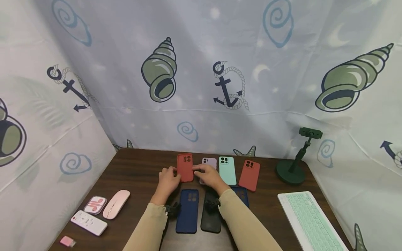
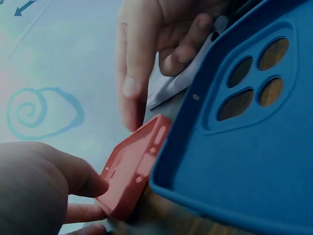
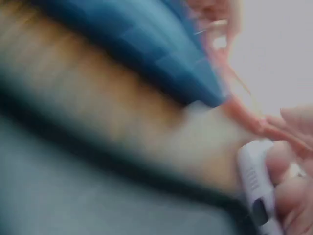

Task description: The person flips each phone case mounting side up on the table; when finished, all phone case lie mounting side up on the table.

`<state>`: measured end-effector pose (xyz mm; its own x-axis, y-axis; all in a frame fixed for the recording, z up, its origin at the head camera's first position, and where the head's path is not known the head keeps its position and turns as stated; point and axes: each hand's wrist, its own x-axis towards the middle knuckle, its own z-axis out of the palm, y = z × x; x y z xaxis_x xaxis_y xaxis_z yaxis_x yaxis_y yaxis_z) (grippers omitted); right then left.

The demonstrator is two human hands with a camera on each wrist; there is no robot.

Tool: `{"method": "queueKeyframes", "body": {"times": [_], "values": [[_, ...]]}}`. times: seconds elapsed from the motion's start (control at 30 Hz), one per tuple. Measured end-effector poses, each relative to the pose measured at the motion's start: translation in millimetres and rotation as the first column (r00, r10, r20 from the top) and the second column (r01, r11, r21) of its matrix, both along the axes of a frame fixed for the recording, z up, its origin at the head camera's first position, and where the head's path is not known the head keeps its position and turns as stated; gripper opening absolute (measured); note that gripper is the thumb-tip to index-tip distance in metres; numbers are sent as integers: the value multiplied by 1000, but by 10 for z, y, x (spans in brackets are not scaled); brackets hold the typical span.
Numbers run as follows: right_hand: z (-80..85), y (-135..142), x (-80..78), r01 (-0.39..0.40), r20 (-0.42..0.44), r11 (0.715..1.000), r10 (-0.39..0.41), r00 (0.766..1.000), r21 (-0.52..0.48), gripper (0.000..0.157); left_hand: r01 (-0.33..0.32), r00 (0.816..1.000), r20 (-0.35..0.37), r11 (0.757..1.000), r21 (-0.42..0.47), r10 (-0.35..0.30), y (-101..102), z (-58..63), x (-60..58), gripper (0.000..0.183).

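At the table's back, a red phone case point(image 1: 185, 170) lies between both hands, its camera cutouts at the far end. My left hand point(image 1: 168, 181) holds its left edge, the thumb point(image 2: 88, 181) on top and other fingers below. From the right, my right hand point(image 1: 209, 175) touches the opposite edge with an extended finger, its other fingers curled loosely over a purple phone case point(image 1: 209, 160), which is partly hidden. A blue phone case point(image 1: 187, 212) and a black phone case point(image 1: 211, 219) lie between the forearms. Motion blurs the right wrist view.
Right of the hands lie a mint phone case point(image 1: 227, 171), a second red phone case point(image 1: 249, 176) and another blue case point(image 1: 242, 196) under the forearm. A green stand point(image 1: 291, 171) and keyboard point(image 1: 312, 219) are farther right; a mouse point(image 1: 116, 204) and remote point(image 1: 89, 222) sit left.
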<state>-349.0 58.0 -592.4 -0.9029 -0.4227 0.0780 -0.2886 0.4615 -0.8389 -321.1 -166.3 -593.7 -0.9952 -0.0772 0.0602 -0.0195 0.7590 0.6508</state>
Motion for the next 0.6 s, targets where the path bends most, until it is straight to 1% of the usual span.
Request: {"method": "queueKeyframes", "body": {"times": [0.03,0.1,0.13,0.17,0.23,0.3,0.37,0.47,0.53,0.6], "values": [[24,8,-11,1,36,999,0,999,-38,35,-1,1000,0,1000,2,1,-2,24,-5,40],[73,29,-32,13,129,988,7,992,-152,34,-1,1000,2,1000,3,1,-2,78,-11,42],[91,55,-27,22,154,983,7,988,-184,34,-3,1000,5,1000,14,3,15,87,0,42],[112,80,-26,27,171,976,11,985,-218,34,-5,1000,-2,1000,26,5,34,99,7,42],[168,134,-19,41,182,956,13,983,-291,34,12,999,-42,998,55,-9,76,137,17,40],[226,189,-8,69,180,934,-5,984,-349,33,52,994,-101,993,103,-41,127,191,19,34],[286,248,11,110,183,921,-44,982,-372,32,112,984,-157,982,154,-87,184,249,25,27],[340,340,51,198,205,916,-132,970,-350,31,210,964,-208,953,221,-164,281,325,28,23],[353,398,83,252,210,915,-191,959,-316,31,258,956,-205,933,251,-209,353,359,26,23],[363,454,127,294,224,915,-236,946,-278,32,291,950,-195,920,263,-245,423,379,14,23]]}}
